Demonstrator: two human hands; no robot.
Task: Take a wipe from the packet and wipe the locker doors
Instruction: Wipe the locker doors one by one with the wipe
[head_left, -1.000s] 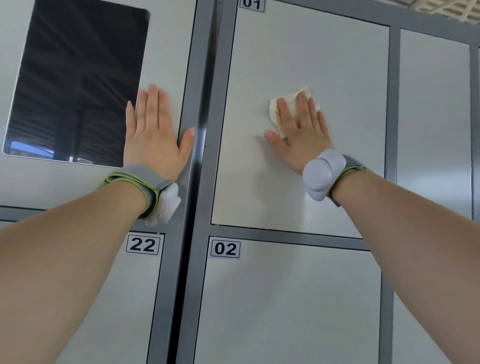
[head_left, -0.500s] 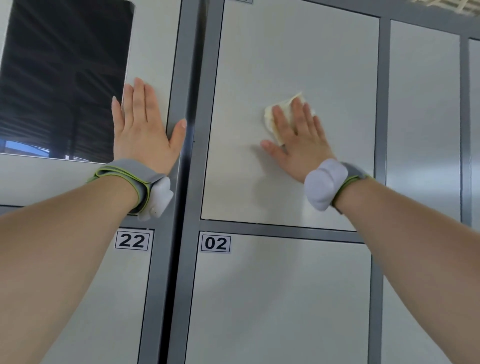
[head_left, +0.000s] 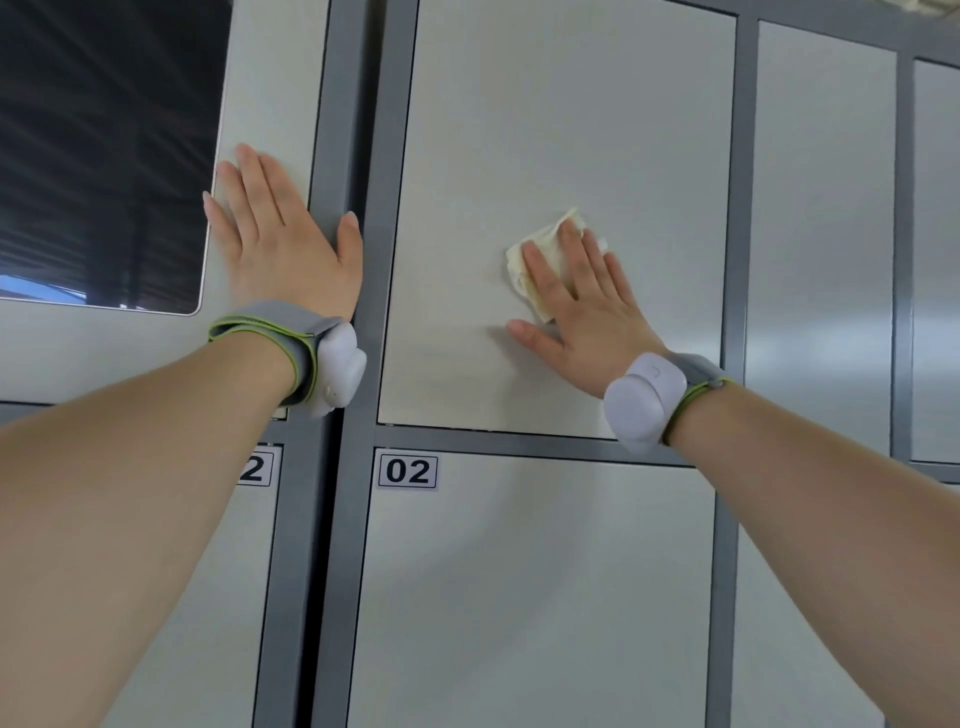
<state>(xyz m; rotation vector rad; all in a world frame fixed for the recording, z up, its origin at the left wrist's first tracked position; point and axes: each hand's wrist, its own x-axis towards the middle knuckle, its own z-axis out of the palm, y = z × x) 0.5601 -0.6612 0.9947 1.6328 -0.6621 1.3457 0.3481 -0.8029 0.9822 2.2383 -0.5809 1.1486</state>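
A crumpled pale yellow wipe (head_left: 535, 260) lies flat against the upper locker door (head_left: 545, 130), a pale grey panel in a dark grey frame. My right hand (head_left: 582, 306) presses the wipe onto that door with straight, spread fingers; most of the wipe is hidden under them. My left hand (head_left: 280, 244) rests flat on the panel to the left, its fingers straight, the thumb touching the grey frame post (head_left: 343, 130). The wipe packet is not in view.
A dark glossy screen (head_left: 104, 145) fills the left panel beside my left hand. Below are the door labelled 02 (head_left: 545, 597) and a door whose label my left forearm partly covers. More locker doors (head_left: 826, 234) stand to the right.
My right hand has slid the wipe down the upper door, toward its lower half. The view has shifted, so the lockers sit further left. My left hand stays flat on its panel.
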